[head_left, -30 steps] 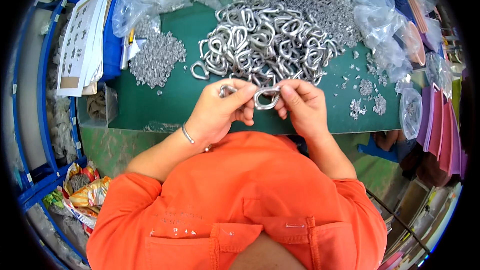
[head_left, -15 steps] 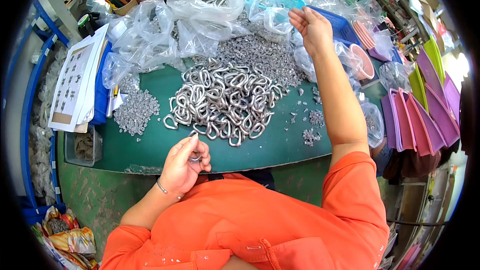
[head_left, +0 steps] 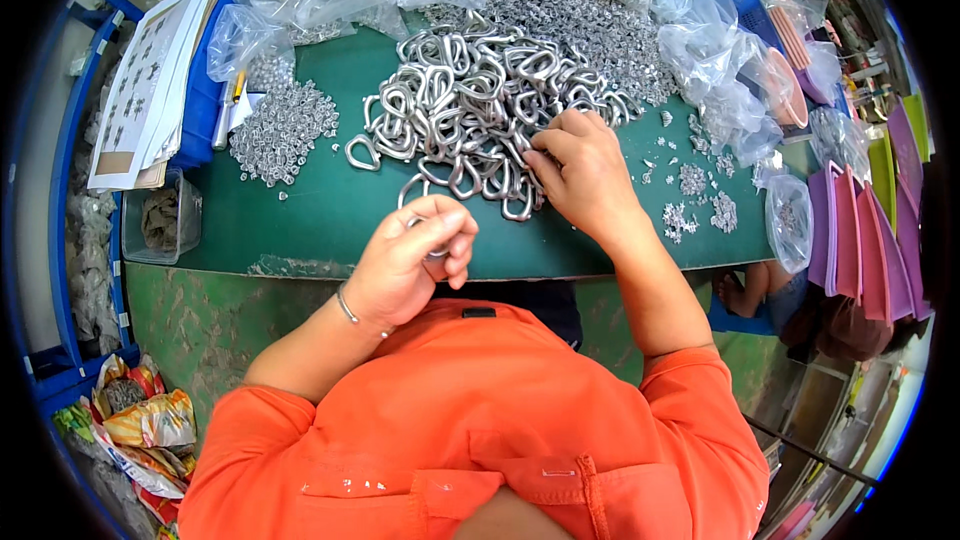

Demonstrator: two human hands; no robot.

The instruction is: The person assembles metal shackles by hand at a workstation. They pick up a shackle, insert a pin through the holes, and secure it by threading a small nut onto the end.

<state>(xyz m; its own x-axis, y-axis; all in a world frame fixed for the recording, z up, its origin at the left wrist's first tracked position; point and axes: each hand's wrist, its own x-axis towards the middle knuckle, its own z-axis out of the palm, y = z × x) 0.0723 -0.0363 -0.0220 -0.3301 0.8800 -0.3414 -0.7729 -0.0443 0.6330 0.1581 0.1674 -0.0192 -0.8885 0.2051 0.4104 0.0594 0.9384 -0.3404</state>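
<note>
A heap of bent silver metal rings (head_left: 440,90) lies on the green tabletop (head_left: 330,230). In front of the heap, my left hand (head_left: 420,250) is curled closed around a metal ring (head_left: 437,253), part of which shows between thumb and fingers. Another ring (head_left: 413,183) stands out just beyond that hand's knuckles. My right hand (head_left: 585,170) reaches palm down to the heap's near right edge. Its thumb and fingers are drawn together on a ring there, mostly hidden by the fingertips.
Small clear beads spread behind the heap (head_left: 610,35) and in a pile at left (head_left: 285,130). Clear plastic bags (head_left: 720,70) line the back and right. A blue bin with papers (head_left: 150,90), a clear tub (head_left: 160,220) and pink-purple trays (head_left: 860,230) flank the table.
My right hand has come down from the blue basket at the back right onto the rings. My left hand keeps its ring. The view has shifted, so the table sits higher in it.
</note>
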